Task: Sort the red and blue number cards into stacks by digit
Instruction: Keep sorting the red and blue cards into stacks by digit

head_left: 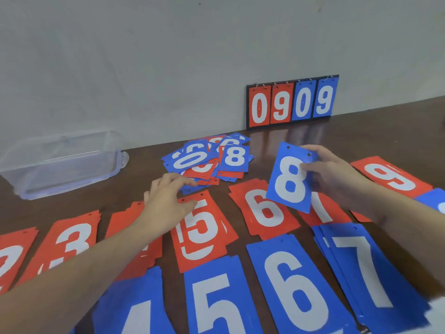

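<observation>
Pinching a blue 8 card (292, 179) in my right hand (334, 174) above the sorted stacks (267, 210); left hand (168, 196) loose, holding nothing, nearing the unsorted pile (207, 160); plenty left there.

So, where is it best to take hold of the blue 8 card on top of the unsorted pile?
Pinch the blue 8 card at its right long edge, coming from the right: it lies flat and upright on top of the pile, and that edge overhangs the cards beneath.

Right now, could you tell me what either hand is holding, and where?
The right hand pinches the blue 8 card at its upper right edge; the left hand holds nothing.
</observation>
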`<action>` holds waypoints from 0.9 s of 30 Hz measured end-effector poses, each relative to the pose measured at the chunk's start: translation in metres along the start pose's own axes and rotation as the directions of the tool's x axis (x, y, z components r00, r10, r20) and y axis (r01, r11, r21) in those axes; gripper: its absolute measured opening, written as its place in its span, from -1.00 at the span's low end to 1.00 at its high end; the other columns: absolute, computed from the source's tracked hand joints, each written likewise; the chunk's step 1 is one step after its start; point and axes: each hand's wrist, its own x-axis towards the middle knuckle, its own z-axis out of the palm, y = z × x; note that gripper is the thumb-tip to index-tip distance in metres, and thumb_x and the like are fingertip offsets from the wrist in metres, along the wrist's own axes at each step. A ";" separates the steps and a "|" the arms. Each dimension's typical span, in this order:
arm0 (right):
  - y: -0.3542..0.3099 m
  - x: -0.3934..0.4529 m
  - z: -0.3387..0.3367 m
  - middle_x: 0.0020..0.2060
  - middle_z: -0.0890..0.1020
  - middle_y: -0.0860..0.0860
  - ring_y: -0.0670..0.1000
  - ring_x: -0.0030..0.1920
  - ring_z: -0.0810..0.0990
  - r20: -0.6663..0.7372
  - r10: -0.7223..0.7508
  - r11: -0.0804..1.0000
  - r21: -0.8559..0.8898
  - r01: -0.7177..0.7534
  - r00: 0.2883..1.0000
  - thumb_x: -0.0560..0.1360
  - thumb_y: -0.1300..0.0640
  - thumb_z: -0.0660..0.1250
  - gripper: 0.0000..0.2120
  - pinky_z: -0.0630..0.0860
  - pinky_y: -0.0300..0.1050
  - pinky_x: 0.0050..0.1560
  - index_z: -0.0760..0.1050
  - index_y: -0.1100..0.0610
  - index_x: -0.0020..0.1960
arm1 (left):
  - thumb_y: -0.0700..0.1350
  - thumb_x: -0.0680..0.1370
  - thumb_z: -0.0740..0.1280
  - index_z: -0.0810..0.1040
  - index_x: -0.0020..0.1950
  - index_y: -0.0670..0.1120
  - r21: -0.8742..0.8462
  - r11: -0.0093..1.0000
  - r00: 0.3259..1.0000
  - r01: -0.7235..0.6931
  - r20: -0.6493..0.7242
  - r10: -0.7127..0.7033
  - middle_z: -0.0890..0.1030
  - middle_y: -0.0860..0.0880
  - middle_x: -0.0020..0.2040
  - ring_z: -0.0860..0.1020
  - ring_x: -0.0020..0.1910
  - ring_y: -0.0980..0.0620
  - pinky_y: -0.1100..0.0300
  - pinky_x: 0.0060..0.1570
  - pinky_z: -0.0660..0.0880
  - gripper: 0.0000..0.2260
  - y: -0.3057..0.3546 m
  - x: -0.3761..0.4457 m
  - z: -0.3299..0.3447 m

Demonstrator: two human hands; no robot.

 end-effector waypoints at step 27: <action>0.065 -0.105 -0.188 -0.10 0.49 -0.17 -0.13 -0.10 0.50 -0.057 -0.071 0.536 -0.844 -0.010 0.996 0.59 0.05 0.33 -0.61 0.38 -0.29 -0.16 0.33 -0.27 0.33 | 0.07 0.67 0.20 0.54 0.32 0.17 -0.030 0.721 0.669 -0.692 0.349 0.657 0.48 0.23 0.38 0.34 0.43 0.16 -0.06 0.43 0.20 -0.75 0.225 0.006 0.138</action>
